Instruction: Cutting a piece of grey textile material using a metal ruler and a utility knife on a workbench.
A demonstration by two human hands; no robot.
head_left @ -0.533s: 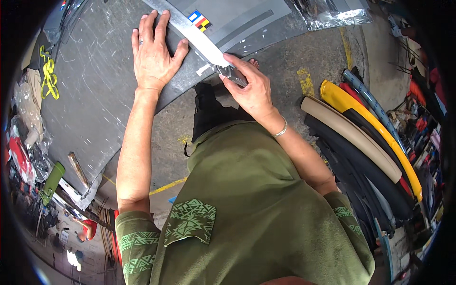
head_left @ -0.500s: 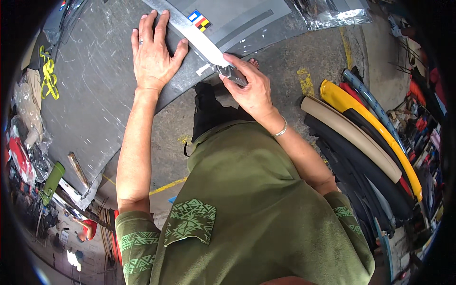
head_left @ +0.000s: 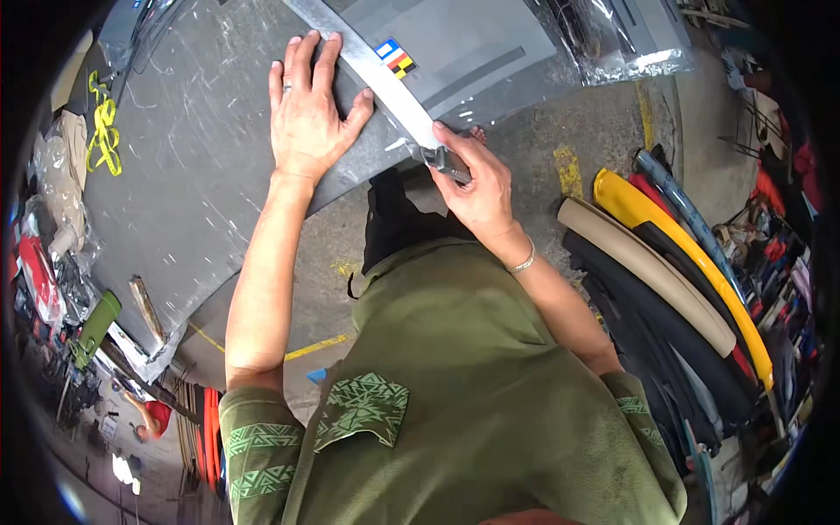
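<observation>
My left hand (head_left: 311,127) lies flat on the dark grey tabletop (head_left: 175,175), fingers stretched, with its fingertips at the left edge of a long metal straightedge (head_left: 385,83). My right hand (head_left: 481,188) is closed around a dark grey utility knife (head_left: 452,164) at the straightedge's near end, by the table's edge. Its index finger reaches along to the metal; the blade is too small to make out. On the right of the straightedge lies a smooth grey sheet (head_left: 455,39) bearing a small coloured flag patch (head_left: 395,58).
Rolls of material stand on the right, among them a beige roll (head_left: 647,276) and a yellow roll (head_left: 682,262). A yellow strap (head_left: 103,131) lies at the table's left. Clear plastic wrapping (head_left: 634,63) covers the far right corner. Another person (head_left: 156,418) is at lower left.
The whole view has shifted, so table and hands appear further right and lower. Against the straightedge, both hands keep nearly the same places, and the knife stays in my right hand.
</observation>
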